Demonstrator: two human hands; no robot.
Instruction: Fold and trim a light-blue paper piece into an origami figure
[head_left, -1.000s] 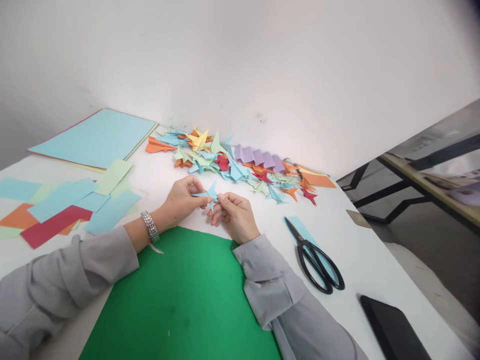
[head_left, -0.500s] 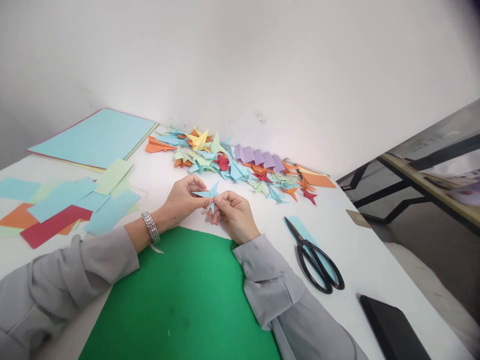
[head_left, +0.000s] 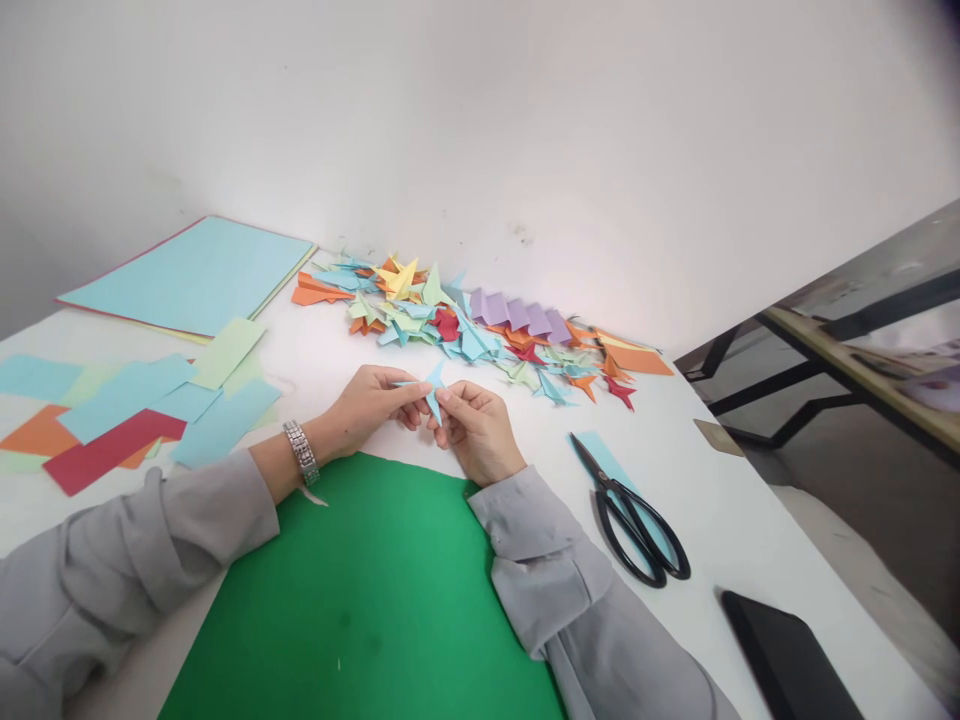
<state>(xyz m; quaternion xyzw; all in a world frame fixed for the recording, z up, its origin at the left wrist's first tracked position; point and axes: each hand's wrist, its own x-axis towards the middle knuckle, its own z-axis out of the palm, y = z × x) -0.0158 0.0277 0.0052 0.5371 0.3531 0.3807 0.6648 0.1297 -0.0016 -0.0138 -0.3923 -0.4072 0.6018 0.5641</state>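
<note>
Between my two hands is a small light-blue folded paper piece [head_left: 435, 392] with pointed ends, above the far edge of the green sheet [head_left: 352, 590]. My left hand [head_left: 379, 402], a silver watch band at its wrist, pinches it from the left, thumb on top. From the right my right hand [head_left: 477, 425] grips it between thumb and fingers. Fingers cover part of the paper. Beyond the hands, a pile of similar folded paper pieces [head_left: 476, 342] in blue, orange, yellow, green and red lies along the wall.
Black-handled scissors [head_left: 634, 515] lie on a blue paper strip [head_left: 604, 455] at the right, with a black phone-like object [head_left: 787, 655] nearer. Loose coloured paper rectangles [head_left: 112, 430] are spread at the left. Large paper sheets [head_left: 199, 275] sit behind them. A purple pleated strip [head_left: 517, 315] rests on the pile.
My left hand has shifted its grip, its thumb now farther over the middle of the blue folded paper. My right hand has moved slightly right. Other things stay where they were.
</note>
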